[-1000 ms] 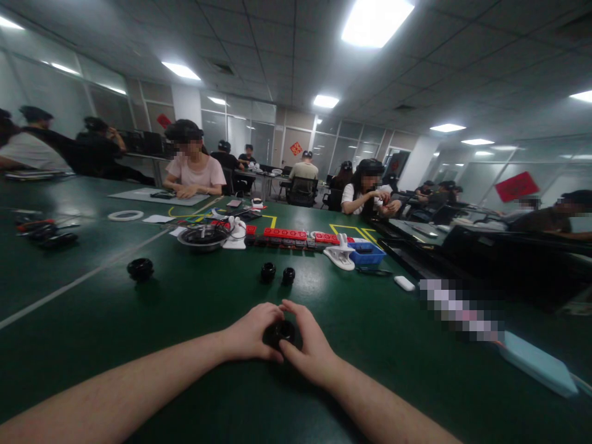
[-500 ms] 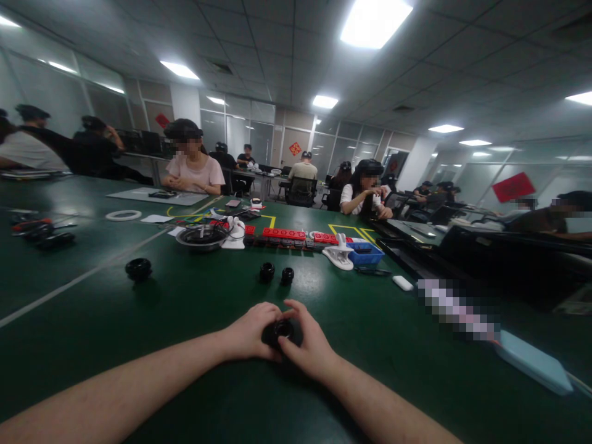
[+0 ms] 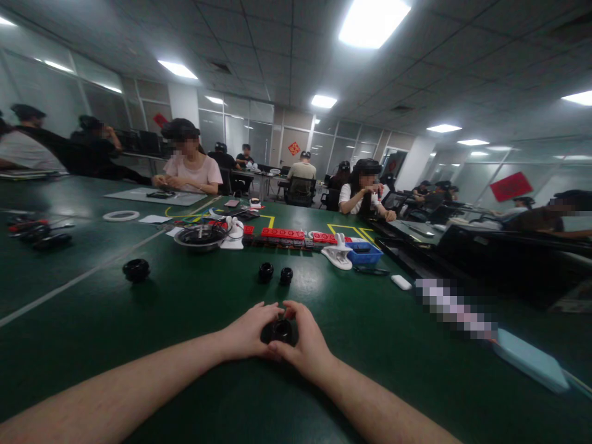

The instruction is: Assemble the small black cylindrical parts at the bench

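Observation:
A small round black part [image 3: 280, 331] rests on the green table [image 3: 185, 320] right in front of me. My left hand [image 3: 247, 333] curls round its left side and my right hand [image 3: 303, 342] wraps round its right side, fingertips nearly meeting above it. Both hands grip it together. Two similar small black cylinders [image 3: 275, 272] stand a short way beyond my hands. A wider black round piece [image 3: 135, 269] sits off to the left.
Farther back lie a dark bowl with cables [image 3: 200, 236], a row of red blocks [image 3: 296, 235], a white clamp [image 3: 337, 253] and a blue tray [image 3: 364, 253]. A pale blue case [image 3: 530, 361] lies at right. Several people sit at tables behind.
My fingers have closed in a little more over the black part, fingertips now almost touching. The view has drifted slightly; nothing else on the table moved.

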`<state>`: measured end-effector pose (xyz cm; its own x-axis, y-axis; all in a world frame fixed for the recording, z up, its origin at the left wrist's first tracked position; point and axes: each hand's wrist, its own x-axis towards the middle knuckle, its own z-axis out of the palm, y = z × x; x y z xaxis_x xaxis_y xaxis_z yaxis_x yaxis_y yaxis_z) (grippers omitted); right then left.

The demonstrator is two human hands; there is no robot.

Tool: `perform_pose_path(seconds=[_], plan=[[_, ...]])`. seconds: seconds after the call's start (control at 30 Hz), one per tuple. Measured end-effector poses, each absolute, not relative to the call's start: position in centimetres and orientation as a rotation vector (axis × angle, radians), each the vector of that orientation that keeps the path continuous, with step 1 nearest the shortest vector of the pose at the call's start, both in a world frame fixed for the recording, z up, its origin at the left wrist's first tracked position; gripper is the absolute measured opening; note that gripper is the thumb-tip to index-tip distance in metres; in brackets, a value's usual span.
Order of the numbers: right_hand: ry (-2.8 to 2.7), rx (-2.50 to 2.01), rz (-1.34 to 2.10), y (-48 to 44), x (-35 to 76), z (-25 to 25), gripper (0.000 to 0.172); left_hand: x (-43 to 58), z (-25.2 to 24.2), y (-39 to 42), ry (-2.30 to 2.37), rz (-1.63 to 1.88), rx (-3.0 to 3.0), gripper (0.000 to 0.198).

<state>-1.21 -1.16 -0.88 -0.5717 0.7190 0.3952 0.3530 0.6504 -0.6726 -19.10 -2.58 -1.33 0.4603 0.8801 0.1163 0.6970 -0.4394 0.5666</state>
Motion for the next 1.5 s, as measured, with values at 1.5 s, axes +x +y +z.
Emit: perform_pose_path(seconds=[1.5], plan=[[-2.205,-0.832,0.668,-1.03,-1.15,-0.82,0.055,-18.82,-0.75,-2.76,1.319,0.553,2.276,0.069]])
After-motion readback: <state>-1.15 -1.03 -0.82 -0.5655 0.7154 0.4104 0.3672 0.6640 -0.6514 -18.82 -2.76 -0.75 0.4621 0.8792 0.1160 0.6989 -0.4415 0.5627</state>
